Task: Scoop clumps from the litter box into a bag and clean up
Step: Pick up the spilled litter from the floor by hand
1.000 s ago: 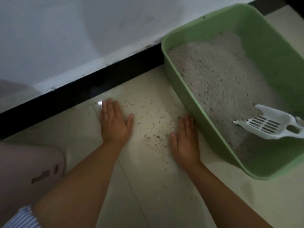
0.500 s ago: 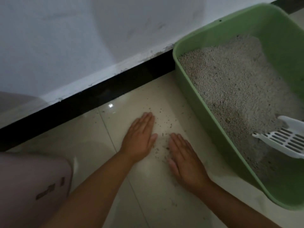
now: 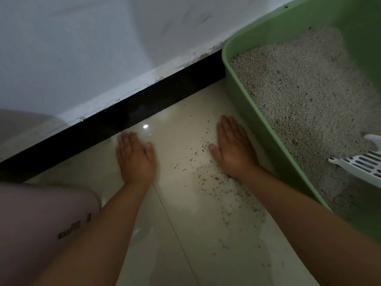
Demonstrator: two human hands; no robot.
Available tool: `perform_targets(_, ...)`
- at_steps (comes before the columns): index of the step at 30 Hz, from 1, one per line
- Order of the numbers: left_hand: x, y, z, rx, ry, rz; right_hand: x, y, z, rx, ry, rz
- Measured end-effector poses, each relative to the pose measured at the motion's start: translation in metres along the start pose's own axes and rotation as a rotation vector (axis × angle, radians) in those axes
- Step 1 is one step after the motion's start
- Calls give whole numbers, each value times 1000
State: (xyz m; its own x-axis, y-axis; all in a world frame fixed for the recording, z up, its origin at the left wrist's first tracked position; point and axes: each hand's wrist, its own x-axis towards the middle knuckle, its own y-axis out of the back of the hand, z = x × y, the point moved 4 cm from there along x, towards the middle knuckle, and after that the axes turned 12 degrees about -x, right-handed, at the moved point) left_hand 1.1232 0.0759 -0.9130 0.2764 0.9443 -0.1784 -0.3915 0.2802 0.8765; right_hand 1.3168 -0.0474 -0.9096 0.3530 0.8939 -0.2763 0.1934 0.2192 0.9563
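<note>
A green litter box (image 3: 245, 104) with grey litter (image 3: 305, 96) fills the right side. A white slotted scoop (image 3: 358, 166) lies in it at the right edge, partly cut off. Scattered litter grains (image 3: 208, 178) lie on the cream floor tiles beside the box. My left hand (image 3: 135, 157) lies flat on the floor near the black skirting, fingers straight. My right hand (image 3: 234, 149) lies flat on the floor right beside the box's wall, fingers straight, with grains to its left and under its wrist. No bag is in view.
A white wall with a black skirting strip (image 3: 123, 118) runs diagonally behind the hands. My knee in pale fabric (image 3: 45, 219) is at the lower left. Glossy floor tiles (image 3: 181, 254) stretch toward the bottom.
Half a second ago my hands were close together over the grains. Now they are spread apart again, the left near the skirting and the right against the box.
</note>
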Motion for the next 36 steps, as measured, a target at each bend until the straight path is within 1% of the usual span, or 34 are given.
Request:
perform_targets(2,2,-4,11,7,-124,-80,-15,-6,-6,-24,140,-42)
perform_targets(4,1,-9,27,5,-224,-162,-32,-10,-11,-44,239,-34)
perform_targets(5,1,-13,36,-1,-273,-203,-42,-11,-12,-79,274,-10)
perform_targets(7,-1,-21,54,4,-377,-285,-60,-14,-12,-101,288,1)
perform_targets(9,-3,-29,72,19,-471,-332,-75,-17,-9,-74,275,-9)
perform_targets(11,-5,-36,89,16,-529,-370,-86,-11,-3,-35,245,52)
perform_targets(14,-15,-50,111,16,-633,-444,-97,-5,15,17,120,125)
perform_targets(16,-27,-57,119,2,-743,-502,-103,-4,28,61,7,124)
perform_targets(18,-43,-62,121,12,-891,-564,-108,-6,30,79,-44,116)
perform_targets(20,-52,-64,122,44,-1002,-542,-117,-9,25,74,-85,121)
perform_targets(21,-52,-62,125,50,-1024,-507,-123,-12,23,71,-126,115)
perform_targets(22,-49,-61,128,62,-1000,-487,-131,-13,21,64,-174,109)
perform_targets(25,-33,-59,141,143,-836,-442,-154,-22,21,33,-284,48)
perform_targets(27,-25,-63,149,193,-806,-451,-163,-28,26,19,-323,5)
perform_targets(29,-27,-71,156,219,-851,-508,-161,-33,32,44,-335,-2)
perform_targets(33,-45,-84,160,268,-981,-583,-144,-35,31,184,-374,-32)
perform_targets(36,-50,-83,158,273,-1029,-635,-132,-33,25,202,-438,1)
